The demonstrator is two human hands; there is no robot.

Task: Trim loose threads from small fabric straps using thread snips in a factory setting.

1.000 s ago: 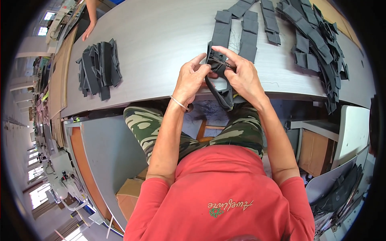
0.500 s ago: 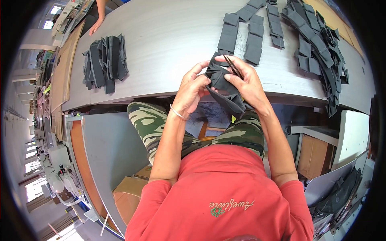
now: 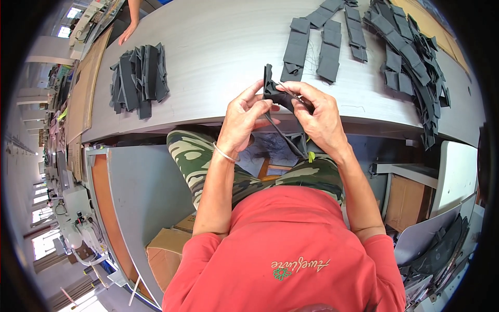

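Both the left hand (image 3: 244, 117) and right hand (image 3: 317, 117) are pinching a dark fabric piece (image 3: 275, 93) shut-fingered over the counter (image 3: 208, 57) edge, and its strap (image 3: 283, 136), dangling below them, is risking a snag.

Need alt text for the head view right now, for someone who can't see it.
Both hands, left hand and right hand, pinch a dark fabric piece over the edge of a grey table. A stack of dark pieces lies to the left, rows of pieces ahead, and a long pile to the right.
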